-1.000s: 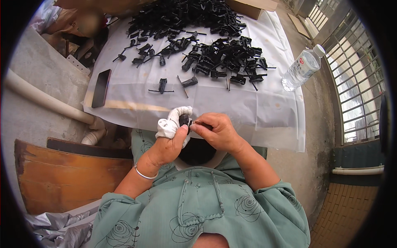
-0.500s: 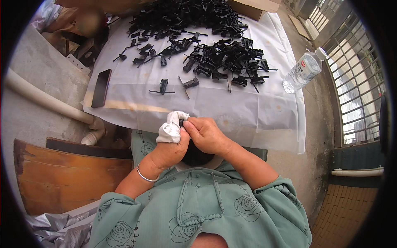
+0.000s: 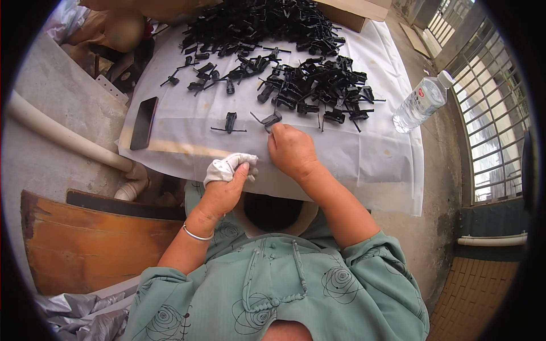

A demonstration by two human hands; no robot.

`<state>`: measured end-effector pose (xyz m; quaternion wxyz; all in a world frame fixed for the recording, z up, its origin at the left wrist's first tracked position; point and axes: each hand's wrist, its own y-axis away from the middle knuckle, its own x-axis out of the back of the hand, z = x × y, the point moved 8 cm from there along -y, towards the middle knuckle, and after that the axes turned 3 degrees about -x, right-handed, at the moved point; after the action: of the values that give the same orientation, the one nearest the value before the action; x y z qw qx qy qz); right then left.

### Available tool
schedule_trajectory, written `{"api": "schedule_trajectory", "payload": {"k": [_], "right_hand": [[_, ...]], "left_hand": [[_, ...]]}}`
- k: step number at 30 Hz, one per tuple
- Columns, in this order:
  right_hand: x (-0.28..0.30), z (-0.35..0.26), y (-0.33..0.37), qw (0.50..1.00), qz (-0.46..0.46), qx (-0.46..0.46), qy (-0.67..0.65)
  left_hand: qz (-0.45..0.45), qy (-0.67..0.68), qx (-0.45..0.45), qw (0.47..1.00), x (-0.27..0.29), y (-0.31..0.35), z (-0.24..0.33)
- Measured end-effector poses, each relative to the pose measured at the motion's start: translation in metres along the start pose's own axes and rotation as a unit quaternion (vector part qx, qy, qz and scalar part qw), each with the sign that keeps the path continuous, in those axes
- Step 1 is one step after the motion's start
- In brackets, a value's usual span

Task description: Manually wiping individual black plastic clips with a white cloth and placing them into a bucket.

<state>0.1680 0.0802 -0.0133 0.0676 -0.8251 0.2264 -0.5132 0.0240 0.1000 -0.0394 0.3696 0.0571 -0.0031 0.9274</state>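
My right hand [image 3: 293, 150] reaches over the near part of the table, its fingertips closed on a small black plastic part [image 3: 267, 120] with a thin rod sticking out. Closer to me, my left hand [image 3: 229, 190] is closed on a white cloth [image 3: 223, 167] that covers its fingers, while the thumb is bare. Whether anything else lies inside the cloth is hidden. Another black part [image 3: 230, 121] with a crosswise rod lies just left of my right hand. A large pile of similar black parts [image 3: 261, 25] spreads over the far table, with a smaller heap [image 3: 318, 85] nearer.
A pale plastic sheet [image 3: 187, 128] covers the table. At its left edge lies a dark phone [image 3: 144, 123]; a clear water bottle [image 3: 420, 105] stands at the right. A pale-rimmed bucket [image 3: 310, 217], dark inside, is at my lap. A cardboard box [image 3: 347, 14] sits at the back.
My right hand has left my left hand and moved forward onto a black part on the table. The dark piece held between both hands is no longer visible; the bucket shows more.
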Motion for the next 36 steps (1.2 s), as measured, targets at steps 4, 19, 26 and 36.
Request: {"api": "schedule_trajectory", "payload": {"k": [4, 19, 26, 36], "right_hand": [[0.033, -0.013, 0.031, 0.967, 0.016, 0.064, -0.248], [0.045, -0.022, 0.042, 0.940, 0.005, -0.022, -0.340], [0.038, -0.030, 0.048, 0.932, -0.112, 0.019, -0.343], [0.032, -0.022, 0.053, 0.905, -0.102, -0.029, -0.413]], "left_hand": [[0.017, 0.315, 0.111, 0.942, -0.007, -0.003, -0.010], [-0.010, 0.175, -0.030, 0.984, -0.029, 0.011, 0.032], [0.045, -0.061, -0.134, 0.988, -0.024, 0.014, 0.048], [0.062, -0.021, -0.194, 0.979, -0.027, 0.015, 0.055]]}}
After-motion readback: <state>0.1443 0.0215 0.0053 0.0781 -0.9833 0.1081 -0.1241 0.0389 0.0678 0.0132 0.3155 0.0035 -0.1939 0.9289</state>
